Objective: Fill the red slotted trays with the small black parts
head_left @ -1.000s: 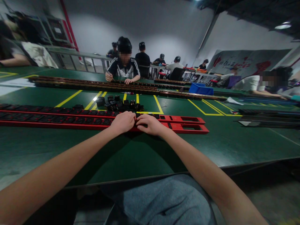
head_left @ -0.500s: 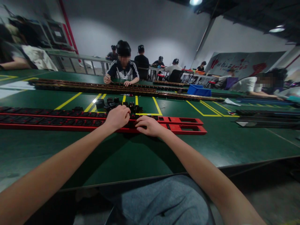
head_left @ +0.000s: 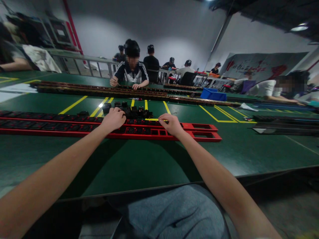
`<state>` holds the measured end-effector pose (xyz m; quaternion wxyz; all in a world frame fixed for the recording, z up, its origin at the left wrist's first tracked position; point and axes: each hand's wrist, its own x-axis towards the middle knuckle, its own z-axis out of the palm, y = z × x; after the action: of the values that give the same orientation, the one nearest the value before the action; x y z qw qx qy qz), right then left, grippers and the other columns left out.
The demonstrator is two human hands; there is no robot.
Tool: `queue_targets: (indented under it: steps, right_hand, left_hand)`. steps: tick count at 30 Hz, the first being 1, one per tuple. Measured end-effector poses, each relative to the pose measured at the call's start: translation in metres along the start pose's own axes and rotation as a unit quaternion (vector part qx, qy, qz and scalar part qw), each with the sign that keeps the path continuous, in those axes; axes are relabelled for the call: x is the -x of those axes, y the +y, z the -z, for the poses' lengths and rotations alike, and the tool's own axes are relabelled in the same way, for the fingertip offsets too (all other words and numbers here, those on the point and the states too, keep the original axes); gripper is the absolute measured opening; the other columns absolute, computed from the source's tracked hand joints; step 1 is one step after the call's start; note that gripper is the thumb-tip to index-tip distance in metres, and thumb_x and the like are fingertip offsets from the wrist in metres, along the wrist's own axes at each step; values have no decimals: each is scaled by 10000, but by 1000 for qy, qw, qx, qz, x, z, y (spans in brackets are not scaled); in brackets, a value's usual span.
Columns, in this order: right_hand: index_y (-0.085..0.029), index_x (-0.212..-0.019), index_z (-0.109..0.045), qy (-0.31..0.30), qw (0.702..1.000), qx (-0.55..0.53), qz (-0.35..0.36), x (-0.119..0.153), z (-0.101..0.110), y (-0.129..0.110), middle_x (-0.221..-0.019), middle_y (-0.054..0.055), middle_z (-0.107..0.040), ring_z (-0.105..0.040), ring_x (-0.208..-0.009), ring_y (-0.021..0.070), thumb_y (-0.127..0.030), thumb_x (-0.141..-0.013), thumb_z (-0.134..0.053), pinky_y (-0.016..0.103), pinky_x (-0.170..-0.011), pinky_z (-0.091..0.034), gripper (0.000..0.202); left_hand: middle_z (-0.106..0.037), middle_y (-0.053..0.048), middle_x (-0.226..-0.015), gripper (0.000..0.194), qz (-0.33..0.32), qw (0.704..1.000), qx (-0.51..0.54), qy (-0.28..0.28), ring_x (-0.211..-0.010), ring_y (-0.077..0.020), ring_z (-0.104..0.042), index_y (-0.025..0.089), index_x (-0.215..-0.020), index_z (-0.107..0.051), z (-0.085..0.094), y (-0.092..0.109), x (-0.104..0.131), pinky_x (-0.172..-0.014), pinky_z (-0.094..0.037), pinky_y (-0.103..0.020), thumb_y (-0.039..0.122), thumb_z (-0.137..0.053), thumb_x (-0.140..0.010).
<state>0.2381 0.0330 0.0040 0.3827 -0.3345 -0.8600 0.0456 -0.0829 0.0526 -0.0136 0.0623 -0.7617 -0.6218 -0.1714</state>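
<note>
Two long red slotted frames [head_left: 196, 137] lie side by side across the green table, with rows of square black parts [head_left: 56, 126] set in them. My left hand [head_left: 113, 120] is over the frames, fingers curled down beside a pile of loose black parts [head_left: 136, 112] just behind. What its fingertips hold, if anything, is hidden. At the back frame, my right hand [head_left: 171, 124] has thumb and fingers drawn together near the end of the row; anything in the pinch is too small to make out. Bare slots show in the front frame left of that hand.
Behind the pile run long brown-and-black strips [head_left: 104, 90], with a blue bin [head_left: 213, 94] at their right. Dark strips [head_left: 281, 126] lie at the right. Yellow tape lines mark the table. A person [head_left: 131, 68] sits opposite, hands at the strips; other people work farther back.
My hands have moved apart: the left went left towards the loose parts, the right went right and slightly back. The filled and bare slots between them now show.
</note>
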Motion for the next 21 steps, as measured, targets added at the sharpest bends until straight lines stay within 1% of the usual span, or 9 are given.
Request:
queue_targets:
  steps: [2, 4, 6, 8, 11, 15, 18, 21]
  right_hand:
    - [-147, -828, -735, 1, 1000, 1, -9, 1, 0, 2, -915, 101, -740, -669, -873, 208, -187, -911, -566, 354, -832, -525, 192]
    - [-150, -821, -730, -4, 1000, 2, -13, 1, -2, 2, -913, 97, -738, -667, -870, 202, -187, -911, -564, 344, -831, -521, 193]
    - [-154, -819, -727, -9, 1000, 0, -16, 1, -3, 2, -912, 93, -736, -666, -872, 197, -190, -911, -565, 337, -834, -520, 190]
    - [-161, -822, -724, -13, 1000, 0, -21, 1, -4, 2, -914, 89, -734, -666, -872, 195, -194, -911, -566, 336, -834, -521, 185]
    - [-163, -827, -724, -15, 999, 1, -30, 1, -4, 2, -924, 91, -734, -667, -872, 196, -201, -913, -563, 339, -830, -523, 186]
    - [-165, -829, -726, -20, 999, -2, -32, 1, -4, 3, -926, 89, -734, -669, -871, 194, -209, -916, -559, 341, -829, -525, 194]
    - [-168, -827, -729, -20, 999, -6, -35, 2, -4, 3, -925, 87, -735, -669, -870, 197, -215, -915, -558, 350, -830, -528, 197]
    - [-169, -819, -728, -18, 999, -12, -38, 2, -5, 4, -915, 83, -735, -670, -867, 197, -218, -912, -562, 345, -824, -529, 197]
  left_hand:
    - [-568, -228, -1276, 451, 12, 999, -38, 5, -1217, -400, -478, 107, -1189, -696, 3, 3, 2, -973, -467, -552, 297, -396, -910]
    - [-566, -233, -1262, 446, 31, 998, -63, 1, -1176, -404, -527, 122, -1204, -688, 7, 6, 4, -943, -480, -563, 284, -406, -899]
    - [-566, -231, -1261, 448, 54, 996, -68, -12, -1112, -397, -589, 136, -1220, -671, 10, 8, 5, -910, -494, -570, 295, -391, -909]
    - [-569, -227, -1269, 453, 71, 995, -61, -29, -1048, -378, -637, 138, -1218, -656, 11, 9, 5, -873, -518, -543, 325, -360, -931]
    - [-591, -219, -1265, 452, 72, 996, -39, -43, -1030, -356, -660, 130, -1181, -653, 10, 9, 4, -850, -539, -493, 345, -329, -951]
    - [-625, -200, -1228, 408, 63, 997, -23, -41, -1080, -353, -650, 130, -1112, -664, 9, 9, 4, -889, -527, -479, 311, -338, -947]
    - [-621, -195, -1233, 379, 69, 997, -21, -23, -1041, -348, -661, 130, -1120, -653, 12, 13, 6, -855, -532, -460, 309, -371, -940]
    - [-600, -185, -1268, 365, 53, 997, -38, 38, -1019, -333, -661, 128, -1169, -625, 19, 20, 10, -838, -528, -436, 287, -397, -933]
